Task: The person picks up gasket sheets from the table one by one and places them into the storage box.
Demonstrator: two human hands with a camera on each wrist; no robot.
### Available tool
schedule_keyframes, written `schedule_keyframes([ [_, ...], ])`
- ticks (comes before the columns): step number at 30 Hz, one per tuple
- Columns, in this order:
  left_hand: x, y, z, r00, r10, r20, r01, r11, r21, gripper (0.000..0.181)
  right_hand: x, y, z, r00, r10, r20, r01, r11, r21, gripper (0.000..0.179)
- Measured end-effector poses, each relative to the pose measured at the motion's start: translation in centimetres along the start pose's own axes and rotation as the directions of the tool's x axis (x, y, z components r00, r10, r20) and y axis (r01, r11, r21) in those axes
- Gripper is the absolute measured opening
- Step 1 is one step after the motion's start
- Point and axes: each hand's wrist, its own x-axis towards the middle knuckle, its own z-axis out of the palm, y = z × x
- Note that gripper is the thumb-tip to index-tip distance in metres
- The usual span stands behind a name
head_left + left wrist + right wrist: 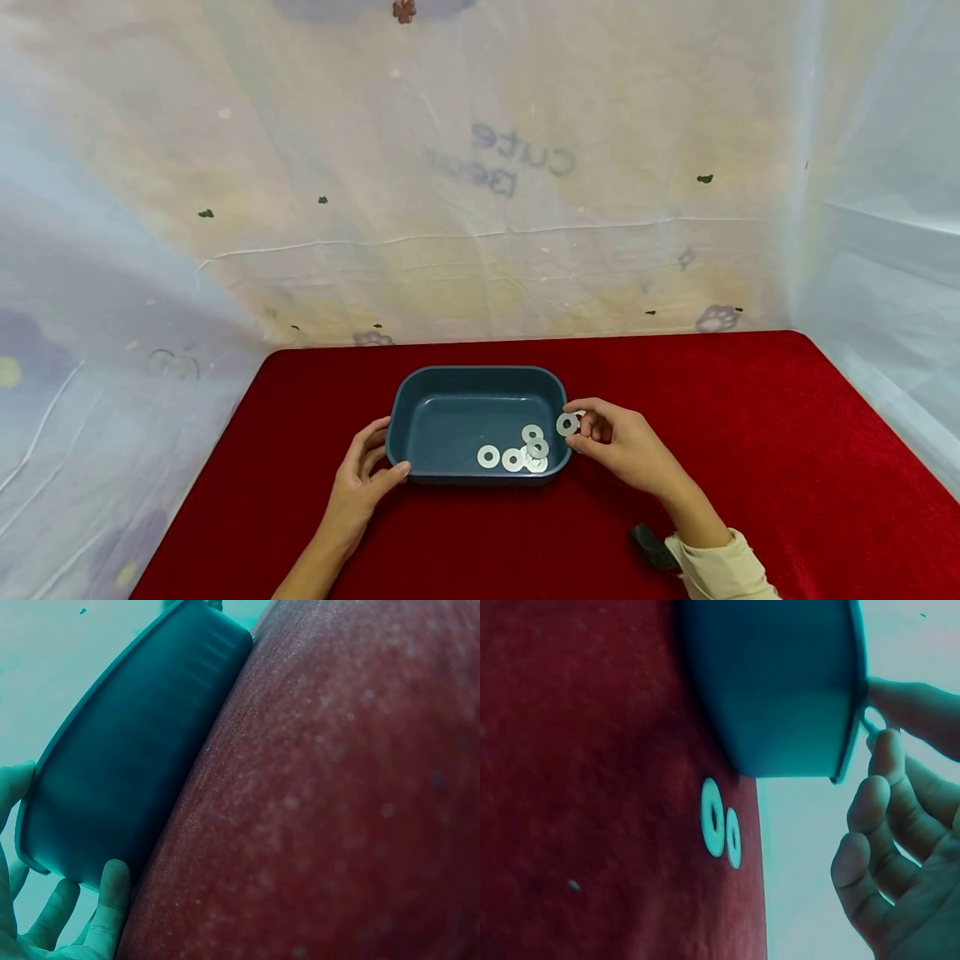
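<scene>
A dark blue rectangular tray stands on red cloth, with several flat metal washers lying in its front right part. At the tray's left end, my left hand grips the wall, thumb at the front left rim and fingers along the outside. My right hand pinches a washer between thumb and fingertips, right at the tray's right rim. Below that hand, two more washers lie on the cloth beside the tray, as the right wrist view shows; the hand mostly hides them in the head view.
Red cloth covers the table around the tray. Behind and at both sides hang pale printed sheets. A dark strap-like piece sits by the right sleeve.
</scene>
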Motion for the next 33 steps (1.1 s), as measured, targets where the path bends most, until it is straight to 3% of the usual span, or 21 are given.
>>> schedule_keyframes([
  [10, 0.0, 0.1, 0.0, 1.000, -0.001, 0.014, 0.001, 1.000, -0.010, 0.069, 0.0, 0.0, 0.4, 0.999, 0.038, 0.012, -0.038, 0.999, -0.015, 0.038],
  [17, 0.0, 0.0, -0.1, 1.000, -0.003, 0.010, 0.003, 1.000, -0.003, 0.069, 0.0, 0.2, 0.3, 1.000, 0.025, 0.008, -0.025, 0.999, -0.022, 0.035],
  [26, 0.0, 0.1, -0.1, 1.000, -0.009, 0.007, 0.009, 1.000, 0.002, 0.069, 0.1, 1.3, -0.2, 0.999, 0.031, -0.033, -0.032, 0.999, -0.036, 0.033],
  [33, 0.0, 0.0, -0.1, 1.000, -0.007, 0.006, 0.007, 1.000, 0.007, 0.068, 0.0, 1.9, -0.3, 0.998, 0.060, -0.020, -0.061, 0.996, -0.066, 0.031],
])
